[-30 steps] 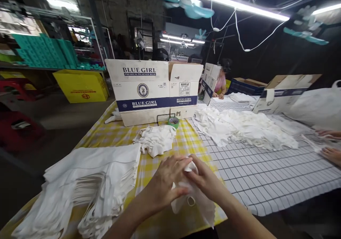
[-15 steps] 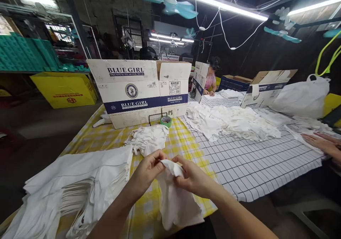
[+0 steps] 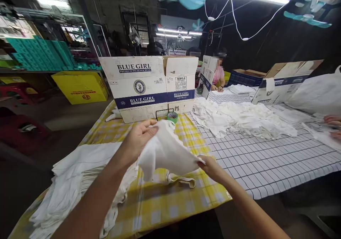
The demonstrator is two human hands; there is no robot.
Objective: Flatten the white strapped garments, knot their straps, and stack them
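Observation:
A white cloth bag point(image 3: 166, 152) is stretched in the air between my two hands above the yellow checked tablecloth point(image 3: 170, 205). My left hand point(image 3: 138, 137) is closed on its upper left corner. My right hand point(image 3: 210, 166) pinches its lower right corner. A fabric handle loop point(image 3: 183, 180) dangles below the bag. A stack of flat white bags point(image 3: 77, 176) lies to the left, under my left forearm.
A Blue Girl carton point(image 3: 149, 86) stands at the back with a green tape roll point(image 3: 172, 117) in front. A heap of white cloth point(image 3: 239, 118) lies on the grid-patterned cloth at right. Another person's hands point(image 3: 333, 125) are at the right edge; a person sits far behind.
My hands have moved apart and lifted, pulling the bunched white bag open and taut; the left hand rose toward the carton, the right drew out to the right.

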